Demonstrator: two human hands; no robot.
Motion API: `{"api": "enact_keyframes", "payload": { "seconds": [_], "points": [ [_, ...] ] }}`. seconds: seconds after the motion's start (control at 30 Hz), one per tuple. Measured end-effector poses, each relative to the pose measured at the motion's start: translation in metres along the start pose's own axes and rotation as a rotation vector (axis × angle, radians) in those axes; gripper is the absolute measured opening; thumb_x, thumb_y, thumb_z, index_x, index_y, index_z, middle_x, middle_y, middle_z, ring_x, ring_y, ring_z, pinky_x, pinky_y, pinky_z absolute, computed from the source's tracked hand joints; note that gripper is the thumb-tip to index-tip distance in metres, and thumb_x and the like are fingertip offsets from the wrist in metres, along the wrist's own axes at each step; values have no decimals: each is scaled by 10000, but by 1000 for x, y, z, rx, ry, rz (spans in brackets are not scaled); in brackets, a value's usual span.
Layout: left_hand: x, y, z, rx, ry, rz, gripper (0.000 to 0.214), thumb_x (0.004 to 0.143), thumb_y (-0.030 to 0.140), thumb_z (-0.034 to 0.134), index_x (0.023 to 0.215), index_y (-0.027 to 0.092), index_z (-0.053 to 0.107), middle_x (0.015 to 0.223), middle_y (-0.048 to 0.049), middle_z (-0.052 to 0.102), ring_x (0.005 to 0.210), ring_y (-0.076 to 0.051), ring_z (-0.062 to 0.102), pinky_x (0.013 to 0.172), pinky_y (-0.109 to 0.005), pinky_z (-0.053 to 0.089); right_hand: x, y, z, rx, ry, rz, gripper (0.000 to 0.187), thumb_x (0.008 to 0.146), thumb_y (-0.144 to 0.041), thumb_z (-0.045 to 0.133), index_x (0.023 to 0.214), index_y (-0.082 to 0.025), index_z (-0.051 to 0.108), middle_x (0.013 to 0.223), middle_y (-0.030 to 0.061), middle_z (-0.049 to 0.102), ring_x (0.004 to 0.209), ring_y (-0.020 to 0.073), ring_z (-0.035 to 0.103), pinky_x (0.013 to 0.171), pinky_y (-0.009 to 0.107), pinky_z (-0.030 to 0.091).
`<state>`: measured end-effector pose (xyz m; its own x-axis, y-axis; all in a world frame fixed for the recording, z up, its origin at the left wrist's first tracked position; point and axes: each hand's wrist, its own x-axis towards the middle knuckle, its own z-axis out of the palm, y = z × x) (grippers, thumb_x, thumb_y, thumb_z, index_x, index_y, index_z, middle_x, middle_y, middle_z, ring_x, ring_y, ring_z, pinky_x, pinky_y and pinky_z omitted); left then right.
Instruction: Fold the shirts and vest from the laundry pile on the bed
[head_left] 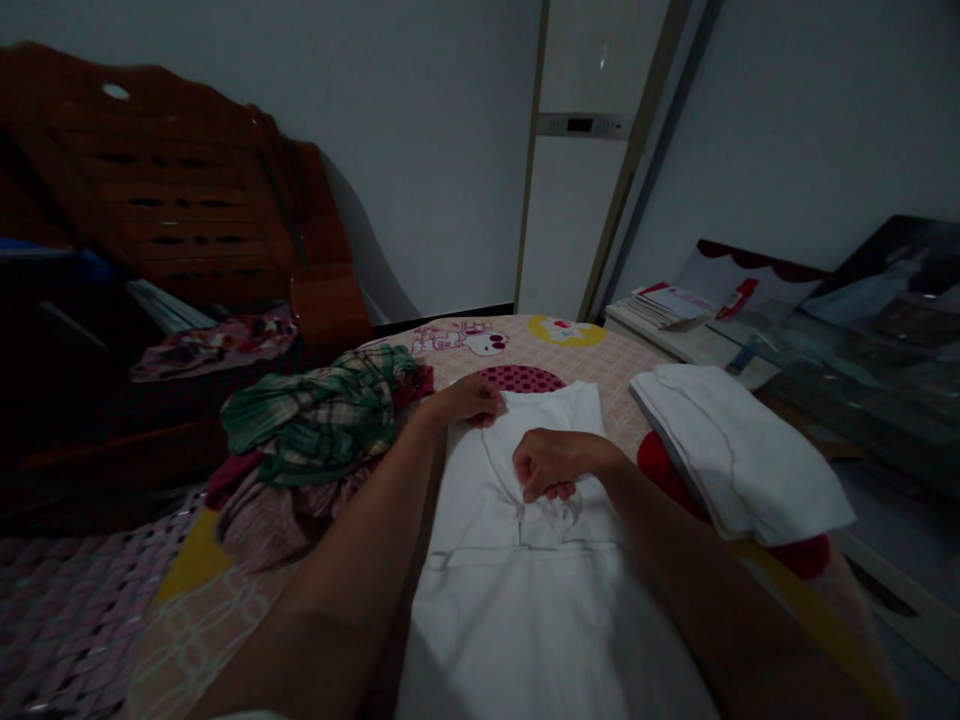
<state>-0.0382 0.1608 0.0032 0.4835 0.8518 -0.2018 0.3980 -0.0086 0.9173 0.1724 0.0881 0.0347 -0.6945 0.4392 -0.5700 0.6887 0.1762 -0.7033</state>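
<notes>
A white garment (525, 600) lies lengthwise over the patterned round surface in front of me, with a seam across its middle. My left hand (476, 400) is at its far left corner, fingers closed on the cloth edge. Nearer to me and to the right, my right hand (551, 465) is curled closed on the middle of the same garment, where the fabric bunches in small creases. The fingertips of both hands are partly hidden. To the right lies a stack of folded white clothes (742, 450). On the left, a green plaid garment (322, 410) sits crumpled on other clothes.
The surface has a pink patterned cloth (457, 345). A wooden bench (172, 190) stands at the left, a tall white air conditioner (574, 210) at the back. A glass-topped cabinet (847, 370) with papers (667, 305) is at the right. Pink woven seating (97, 610) shows lower left.
</notes>
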Motion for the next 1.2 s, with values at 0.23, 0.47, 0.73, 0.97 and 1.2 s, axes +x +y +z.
{"api": "enact_keyframes", "payload": {
  "seconds": [0.23,0.47,0.73,0.97,1.2],
  "points": [
    [-17,30,-9,-80,168,106,255,758,343,728,756,128,591,601,9,620,501,-77,582,519,-193,498,-31,-8,-19,142,171,-158,186,803,-303,625,723,-141,581,538,-21,632,411,92,576,415,177,466],
    [-37,65,-4,-20,-43,165,349,748,429,754,763,117,598,662,-24,650,534,-86,595,524,-200,509,-2,-10,7,-5,-214,-39,312,873,-372,558,668,-137,565,458,-13,600,346,113,549,369,190,430],
    [-54,102,13,140,-27,281,240,810,338,670,744,122,589,625,-15,636,510,-94,608,499,-191,490,-16,-19,21,-76,-53,-78,180,854,-266,542,725,-146,576,483,-41,567,383,86,517,414,177,405],
    [-89,91,55,393,-149,276,103,819,225,570,774,146,618,596,13,627,475,-85,588,467,-160,396,-42,1,50,17,295,-244,183,854,-291,540,887,-135,629,584,-28,554,480,79,511,465,174,370],
    [-134,55,79,613,-60,234,85,760,189,581,773,168,663,662,8,659,597,-106,581,559,-184,363,-97,8,56,-206,600,-163,132,786,-213,579,804,-133,683,704,24,642,644,126,562,578,221,363]
  ]
}}
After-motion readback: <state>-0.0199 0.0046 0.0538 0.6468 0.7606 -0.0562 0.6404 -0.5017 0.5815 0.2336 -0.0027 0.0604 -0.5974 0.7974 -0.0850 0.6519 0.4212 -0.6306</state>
